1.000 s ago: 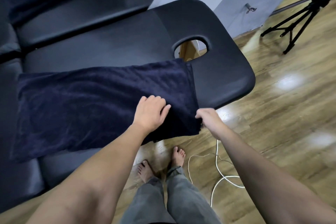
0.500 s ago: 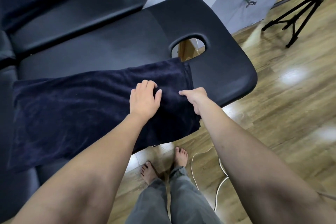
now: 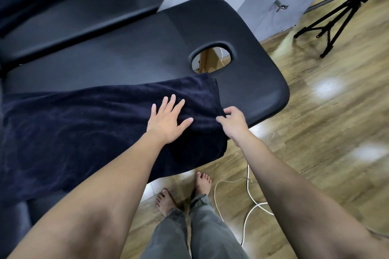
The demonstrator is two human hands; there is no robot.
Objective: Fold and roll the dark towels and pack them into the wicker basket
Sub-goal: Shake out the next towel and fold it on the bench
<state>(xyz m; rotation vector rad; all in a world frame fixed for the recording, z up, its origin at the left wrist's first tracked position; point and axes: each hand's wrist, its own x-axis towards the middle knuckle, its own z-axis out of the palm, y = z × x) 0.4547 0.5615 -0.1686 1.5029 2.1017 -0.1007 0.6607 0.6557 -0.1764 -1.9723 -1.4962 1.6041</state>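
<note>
Since the earlier frame my left hand [image 3: 168,120] has flattened with fingers spread on the dark towel [image 3: 84,132], whose long axis runs leftward along the massage table [image 3: 252,82], while my right hand [image 3: 230,119] pinches its right short edge.
</note>
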